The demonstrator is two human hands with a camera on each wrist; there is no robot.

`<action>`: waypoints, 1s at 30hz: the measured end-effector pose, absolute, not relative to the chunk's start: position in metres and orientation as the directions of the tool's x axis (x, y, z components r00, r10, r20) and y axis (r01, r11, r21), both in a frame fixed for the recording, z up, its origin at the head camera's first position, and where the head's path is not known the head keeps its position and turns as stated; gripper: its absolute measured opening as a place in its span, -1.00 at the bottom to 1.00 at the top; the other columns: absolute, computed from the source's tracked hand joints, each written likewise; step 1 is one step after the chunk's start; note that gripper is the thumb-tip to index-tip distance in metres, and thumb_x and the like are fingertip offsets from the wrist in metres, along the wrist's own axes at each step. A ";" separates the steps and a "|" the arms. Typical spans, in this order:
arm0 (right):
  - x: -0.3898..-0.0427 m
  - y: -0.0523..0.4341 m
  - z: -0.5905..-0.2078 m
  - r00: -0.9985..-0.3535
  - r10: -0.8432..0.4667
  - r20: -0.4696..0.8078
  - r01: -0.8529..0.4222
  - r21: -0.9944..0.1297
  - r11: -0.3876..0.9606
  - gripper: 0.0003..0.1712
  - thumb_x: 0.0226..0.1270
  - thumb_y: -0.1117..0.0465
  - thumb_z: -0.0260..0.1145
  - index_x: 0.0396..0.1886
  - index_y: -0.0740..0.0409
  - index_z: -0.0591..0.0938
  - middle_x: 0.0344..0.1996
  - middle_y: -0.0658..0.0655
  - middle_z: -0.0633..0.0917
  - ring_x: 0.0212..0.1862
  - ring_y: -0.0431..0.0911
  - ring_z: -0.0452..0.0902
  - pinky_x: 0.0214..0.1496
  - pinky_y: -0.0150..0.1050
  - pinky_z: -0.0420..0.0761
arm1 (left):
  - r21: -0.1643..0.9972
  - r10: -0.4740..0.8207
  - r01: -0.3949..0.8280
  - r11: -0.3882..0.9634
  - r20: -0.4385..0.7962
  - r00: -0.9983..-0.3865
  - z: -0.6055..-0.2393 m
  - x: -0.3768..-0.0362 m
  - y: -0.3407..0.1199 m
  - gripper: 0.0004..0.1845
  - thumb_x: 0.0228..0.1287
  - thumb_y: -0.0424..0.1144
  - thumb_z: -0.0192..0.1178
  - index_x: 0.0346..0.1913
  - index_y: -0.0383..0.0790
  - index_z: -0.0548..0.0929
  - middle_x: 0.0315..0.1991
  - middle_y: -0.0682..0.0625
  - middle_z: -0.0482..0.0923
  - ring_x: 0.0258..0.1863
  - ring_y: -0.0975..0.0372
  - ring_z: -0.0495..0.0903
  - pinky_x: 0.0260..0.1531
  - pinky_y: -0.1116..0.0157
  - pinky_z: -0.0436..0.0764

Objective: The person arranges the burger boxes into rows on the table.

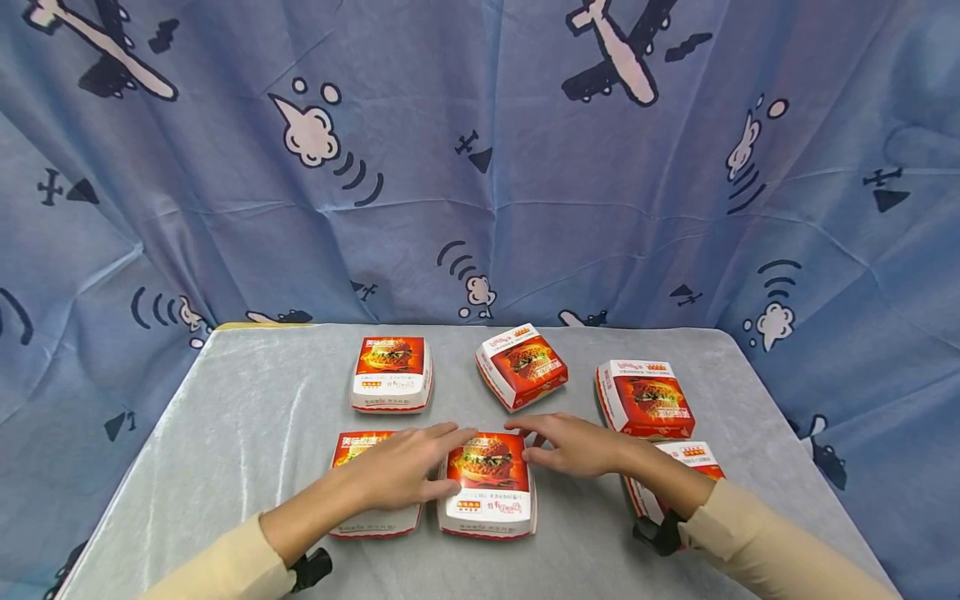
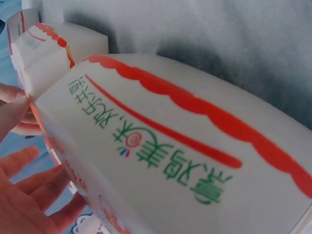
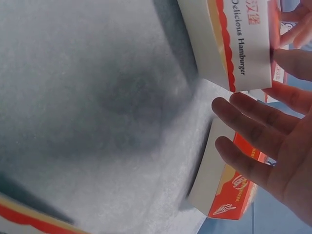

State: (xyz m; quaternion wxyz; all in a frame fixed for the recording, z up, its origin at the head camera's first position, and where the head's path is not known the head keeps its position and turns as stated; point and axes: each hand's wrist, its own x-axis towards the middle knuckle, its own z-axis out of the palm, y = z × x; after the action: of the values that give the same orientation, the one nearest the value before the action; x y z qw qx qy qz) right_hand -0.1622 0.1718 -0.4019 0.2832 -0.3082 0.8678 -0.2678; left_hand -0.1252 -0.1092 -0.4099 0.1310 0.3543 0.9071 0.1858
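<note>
Lying between both hands, the burger box (image 1: 487, 483) meets the flat left hand (image 1: 405, 471); the open right hand (image 1: 573, 446) hovers beside it, holding nothing.

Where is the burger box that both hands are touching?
In the head view, that burger box sits front and centre on the table, between the left hand and right hand, beside another front box.

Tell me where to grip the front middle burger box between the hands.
Take the front middle box by its left and right side walls, one hand from each side, as both hands already flank it. It lies flat with its lid shut, its sides are upright, and a neighbouring box crowds the left, so probably keep fingers low and flat.
</note>
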 end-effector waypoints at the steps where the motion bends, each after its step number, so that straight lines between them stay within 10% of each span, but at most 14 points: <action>1: -0.163 0.172 -0.401 -0.650 -0.690 -0.318 -0.391 -0.639 0.662 -0.41 0.48 0.10 0.24 0.40 0.25 0.41 0.14 0.19 0.62 0.10 0.10 0.56 0.14 0.13 0.55 | 0.434 0.693 0.595 0.677 -0.102 -0.714 -0.409 -0.126 -0.109 -0.30 0.31 0.02 0.31 0.46 -0.03 0.37 0.33 -0.19 0.44 0.14 0.03 0.59 0.13 0.03 0.55; 15: -0.183 0.181 -0.381 -0.757 -0.618 -0.210 -0.385 -0.621 0.683 -0.34 0.47 0.05 0.25 0.45 0.20 0.35 0.30 0.25 0.50 0.20 0.17 0.49 0.18 0.15 0.52 | 0.474 0.655 0.580 0.662 0.009 -0.755 -0.395 -0.149 -0.109 -0.33 0.36 0.02 0.27 0.46 -0.09 0.38 0.36 -0.11 0.44 0.31 0.10 0.45 0.24 0.04 0.47; 22: -0.195 0.185 -0.379 -0.836 -0.532 -0.130 -0.375 -0.572 0.730 -0.34 0.45 0.13 0.26 0.47 0.21 0.33 0.36 0.32 0.41 0.33 0.24 0.36 0.28 0.25 0.39 | 0.527 0.612 0.534 0.661 0.033 -0.790 -0.392 -0.166 -0.107 -0.33 0.36 -0.04 0.27 0.47 -0.10 0.35 0.36 -0.09 0.42 -0.01 0.19 0.63 0.05 0.14 0.59; 30: -0.208 0.189 -0.383 -0.892 -0.444 -0.085 -0.334 -0.538 0.774 -0.29 0.43 0.17 0.23 0.48 0.32 0.27 0.39 0.41 0.34 0.39 0.28 0.25 0.36 0.28 0.27 | 0.572 0.576 0.492 0.656 0.041 -0.816 -0.393 -0.184 -0.105 -0.31 0.34 -0.09 0.30 0.45 -0.22 0.36 0.38 -0.17 0.39 0.37 0.02 0.37 0.33 0.04 0.36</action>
State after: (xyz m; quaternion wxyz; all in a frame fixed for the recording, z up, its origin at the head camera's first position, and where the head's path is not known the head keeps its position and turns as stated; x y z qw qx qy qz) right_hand -0.2079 0.1894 -0.3835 0.1042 -0.2079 0.9360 -0.2641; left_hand -0.1843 -0.1049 -0.3933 0.0722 0.2942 0.9072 0.2919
